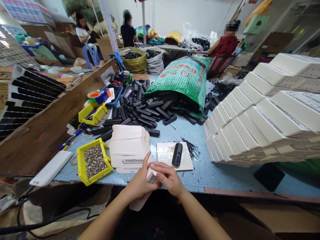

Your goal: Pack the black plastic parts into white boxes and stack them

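Observation:
A small white cardboard box [151, 175] is between my two hands at the table's front edge. My left hand [141, 181] grips it from the left, with the box's lower end showing below the wrist. Over its upper end lie the fingers of my right hand [170, 177], closed against the box. Just beyond is a stack of flat white box blanks [130, 146], the top one printed with a long drawing. To the right, a black elongated plastic device [177, 154] rests on a white board [163, 155]. Thin black sticks [191, 148] lie beside that board.
Yellow bin [82, 166] of small metal parts at left; white power bank-like slab [51, 168] beside it. A green woven sack [180, 80] spills black devices [140, 113] behind. White boxes [240, 123] are stacked high at right. Several people sit in the background.

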